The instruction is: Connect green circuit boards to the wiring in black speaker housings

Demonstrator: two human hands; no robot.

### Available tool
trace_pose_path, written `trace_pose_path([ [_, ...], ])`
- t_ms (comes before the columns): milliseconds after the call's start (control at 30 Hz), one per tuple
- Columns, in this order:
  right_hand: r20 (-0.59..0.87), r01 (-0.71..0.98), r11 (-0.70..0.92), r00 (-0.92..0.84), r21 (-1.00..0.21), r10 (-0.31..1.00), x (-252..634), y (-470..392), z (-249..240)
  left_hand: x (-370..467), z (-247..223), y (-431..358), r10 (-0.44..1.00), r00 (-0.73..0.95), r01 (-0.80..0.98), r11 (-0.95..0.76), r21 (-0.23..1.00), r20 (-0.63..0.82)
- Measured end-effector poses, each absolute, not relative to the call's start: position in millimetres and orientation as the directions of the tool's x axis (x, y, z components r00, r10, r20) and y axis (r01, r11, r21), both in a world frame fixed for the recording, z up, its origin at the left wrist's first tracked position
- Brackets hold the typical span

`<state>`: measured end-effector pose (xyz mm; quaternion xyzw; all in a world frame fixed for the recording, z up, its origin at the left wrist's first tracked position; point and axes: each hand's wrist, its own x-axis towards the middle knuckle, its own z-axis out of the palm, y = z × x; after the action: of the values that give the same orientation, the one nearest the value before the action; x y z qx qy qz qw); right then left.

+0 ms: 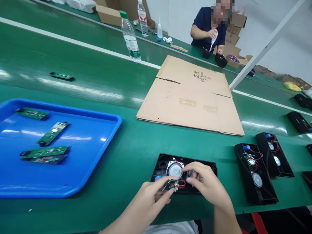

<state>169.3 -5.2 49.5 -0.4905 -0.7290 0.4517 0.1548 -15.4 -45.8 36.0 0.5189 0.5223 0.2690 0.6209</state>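
A black speaker housing [161, 159] lies in front of me on the green bench. Inside it are a round speaker [175, 170] with a pale back and a blue cylindrical part [158, 177]. My left hand [152, 196] pinches a small circuit board [170, 184] over the housing's near side, and red wires [181, 184] run from that board. With thumb and fingers, my right hand [211, 183] grips a second round speaker [189, 175], tilted on edge above the housing's right half. My fingers partly cover it.
A blue tray [97, 162] with several green circuit boards [53, 133] is at left. Flattened cardboard [190, 87] lies ahead, near a water bottle [131, 40]. Two wired housings [255, 175] stand right. Across the bench, a person [204, 26] holds a white squeeze bottle [214, 39].
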Motion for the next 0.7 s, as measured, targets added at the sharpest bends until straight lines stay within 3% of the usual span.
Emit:
trace_pose_path([
  [167, -0.103, 0.791, 0.188, -0.301, -0.583, 0.948, 141.9, 1.0, 30.3, -16.8, 38.1, -48.4, 0.852, 0.244, 0.172, 0.432, 0.885, -0.463],
  [433, 0.144, 0.555, 0.222, -0.181, -0.802, 0.973, 169.5, -20.9, 28.0, -7.7, 33.7, -40.7, 0.863, 0.23, -0.048, 0.471, 0.881, -0.449],
  [567, 0.336, 0.54, 0.42, -0.252, -0.73, 0.908, 174.9, -34.3, 23.2, -0.4, 33.0, -35.6, 0.888, 0.176, -0.101, 0.446, 0.889, -0.426],
  [700, 0.394, 0.611, 0.551, -0.386, -0.569, 0.834, 165.1, -34.7, 17.5, 2.1, 28.1, -35.7, 0.91, 0.153, -0.063, 0.398, 0.915, -0.385],
])
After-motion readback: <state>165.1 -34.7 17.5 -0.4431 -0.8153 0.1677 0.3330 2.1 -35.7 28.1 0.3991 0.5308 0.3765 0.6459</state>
